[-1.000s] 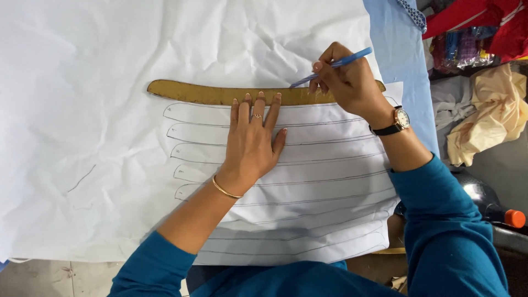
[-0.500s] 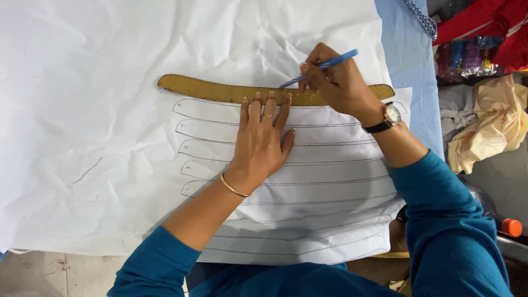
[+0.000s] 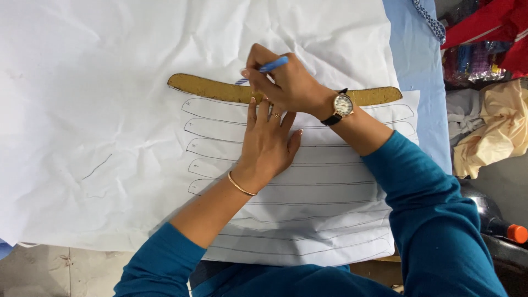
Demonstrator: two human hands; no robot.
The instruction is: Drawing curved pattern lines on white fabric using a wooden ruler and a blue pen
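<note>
Looking down from above, we see two bare hands at work on a large sheet of crumpled white paper (image 3: 110, 82) spread across a table. A long, gently curved brown cardboard template (image 3: 209, 88) lies across the upper middle of the paper, its ends reaching left and right beyond the hands.

Our left hand (image 3: 267, 143) lies flat and open, palm down, fingers spread slightly; its fingertips reach up to the lower edge of the template, and we cannot tell whether they press on it or only on the paper beside it. A thin gold bangle (image 3: 240, 185) circles that wrist.

Our right hand (image 3: 286, 82) crosses above the left and is closed around a blue pen (image 3: 269, 67), pinched between thumb and fingers. The pen slants down to the left, and its tip meets the paper at the top edge of the template, near the template's middle. A wristwatch (image 3: 342, 105) with a pale round face and dark strap sits on the right wrist. Both arms wear teal sleeves.

Below the template, a stack of curved pen outlines (image 3: 341, 181) of the same shape runs down the paper, one under another.

To the right, a pale blue cloth (image 3: 418, 60) shows under the paper. Farther right lie a heap of cream fabric (image 3: 495, 132) and some red fabric (image 3: 489, 27).
</note>
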